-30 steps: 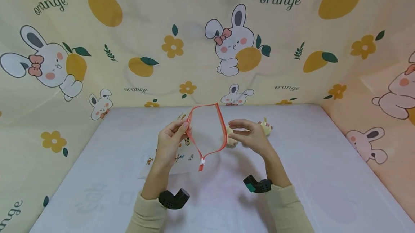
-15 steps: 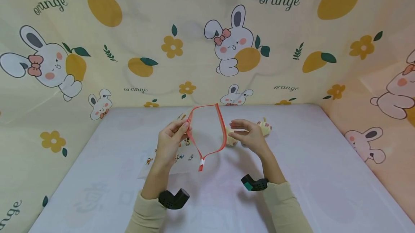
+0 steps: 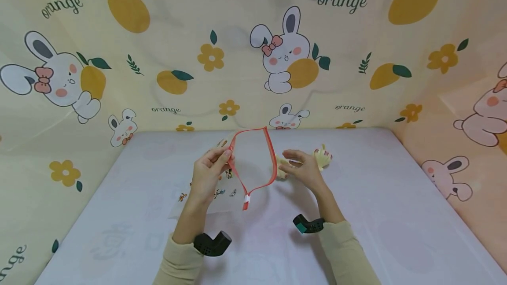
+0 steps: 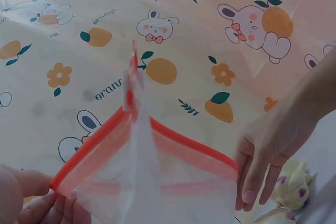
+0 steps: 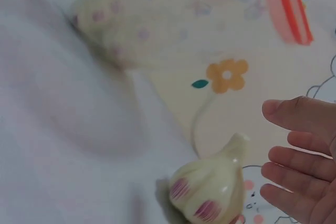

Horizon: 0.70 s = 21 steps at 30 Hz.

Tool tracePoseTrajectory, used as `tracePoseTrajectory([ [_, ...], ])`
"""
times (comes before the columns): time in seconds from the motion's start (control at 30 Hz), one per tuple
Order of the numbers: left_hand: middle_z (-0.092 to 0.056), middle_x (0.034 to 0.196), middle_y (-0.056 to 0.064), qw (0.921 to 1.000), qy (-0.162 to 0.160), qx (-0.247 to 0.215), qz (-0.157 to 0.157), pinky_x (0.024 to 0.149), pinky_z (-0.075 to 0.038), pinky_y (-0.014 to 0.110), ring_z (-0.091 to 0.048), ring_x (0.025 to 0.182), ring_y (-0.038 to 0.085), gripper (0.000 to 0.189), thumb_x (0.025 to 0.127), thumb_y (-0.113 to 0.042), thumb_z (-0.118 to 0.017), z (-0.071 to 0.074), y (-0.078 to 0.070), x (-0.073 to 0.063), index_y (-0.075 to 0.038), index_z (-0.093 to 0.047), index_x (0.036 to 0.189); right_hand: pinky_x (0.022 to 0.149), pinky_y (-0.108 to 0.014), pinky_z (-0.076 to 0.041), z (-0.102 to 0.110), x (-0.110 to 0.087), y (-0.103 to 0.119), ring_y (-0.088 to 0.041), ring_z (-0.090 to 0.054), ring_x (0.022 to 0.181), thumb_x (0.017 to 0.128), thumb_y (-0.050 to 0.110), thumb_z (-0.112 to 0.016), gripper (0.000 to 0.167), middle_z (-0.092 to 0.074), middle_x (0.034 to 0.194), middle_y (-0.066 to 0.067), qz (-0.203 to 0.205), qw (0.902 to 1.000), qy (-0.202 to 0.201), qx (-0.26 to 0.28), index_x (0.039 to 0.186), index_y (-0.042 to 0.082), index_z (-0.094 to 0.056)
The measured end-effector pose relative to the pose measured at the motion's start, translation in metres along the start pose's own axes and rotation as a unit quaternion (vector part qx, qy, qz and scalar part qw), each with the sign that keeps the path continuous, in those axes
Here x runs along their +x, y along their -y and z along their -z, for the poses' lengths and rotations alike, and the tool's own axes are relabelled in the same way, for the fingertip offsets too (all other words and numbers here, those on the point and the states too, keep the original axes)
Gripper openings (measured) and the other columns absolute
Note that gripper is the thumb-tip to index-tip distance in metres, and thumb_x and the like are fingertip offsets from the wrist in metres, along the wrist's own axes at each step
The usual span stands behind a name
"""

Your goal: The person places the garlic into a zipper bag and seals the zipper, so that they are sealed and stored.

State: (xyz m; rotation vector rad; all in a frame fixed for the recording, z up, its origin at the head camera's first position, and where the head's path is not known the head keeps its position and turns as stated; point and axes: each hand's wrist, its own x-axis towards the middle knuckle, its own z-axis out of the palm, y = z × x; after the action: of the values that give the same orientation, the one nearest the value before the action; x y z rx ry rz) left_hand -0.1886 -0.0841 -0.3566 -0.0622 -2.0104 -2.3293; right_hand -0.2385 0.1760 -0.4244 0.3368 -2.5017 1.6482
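Observation:
My left hand (image 3: 207, 172) pinches the left edge of a see-through zip bag (image 4: 184, 198) with a red zip rim (image 3: 273, 157). The bag's mouth stands wide apart, and a white slider (image 3: 247, 198) hangs at its near corner. Just right of the rim, my right hand (image 3: 306, 170) has its fingers extended and holds nothing; the right wrist view shows an open palm. Behind that hand lies a garlic bulb (image 3: 322, 157), pale with purple patches. A second garlic bulb (image 3: 282, 171) is partly hidden by the right fingers and blurred through the bag in the right wrist view.
Small printed cartoon figures (image 3: 219, 193) show on a clear sheet or bag part by the left forearm. The white table (image 3: 119, 205) meets a cloth backdrop (image 3: 237, 20) printed with rabbits and oranges at its back and sides.
My right hand has shifted slightly left and lower, uncovering more of the right garlic bulb. The left hand and the bag have stayed in place.

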Motion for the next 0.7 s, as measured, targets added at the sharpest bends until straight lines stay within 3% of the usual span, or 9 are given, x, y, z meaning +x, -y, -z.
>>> tracePoseTrajectory([
  [0.7,-0.066,0.079,-0.012,1.0000,0.002,0.004,0.003,0.081,-0.057,0.016,-0.064,0.081,0.004,0.026,0.096,-0.012,-0.057,0.000,0.000,0.000,0.005,-0.061,0.117,0.106,-0.047,-0.047,-0.012,0.003,-0.015,-0.041,-0.050,0.131,0.079,0.003,-0.076,0.056,-0.055,0.136,-0.026,-0.029,0.9970,0.005,-0.071,0.130,-0.007,-0.054],
])
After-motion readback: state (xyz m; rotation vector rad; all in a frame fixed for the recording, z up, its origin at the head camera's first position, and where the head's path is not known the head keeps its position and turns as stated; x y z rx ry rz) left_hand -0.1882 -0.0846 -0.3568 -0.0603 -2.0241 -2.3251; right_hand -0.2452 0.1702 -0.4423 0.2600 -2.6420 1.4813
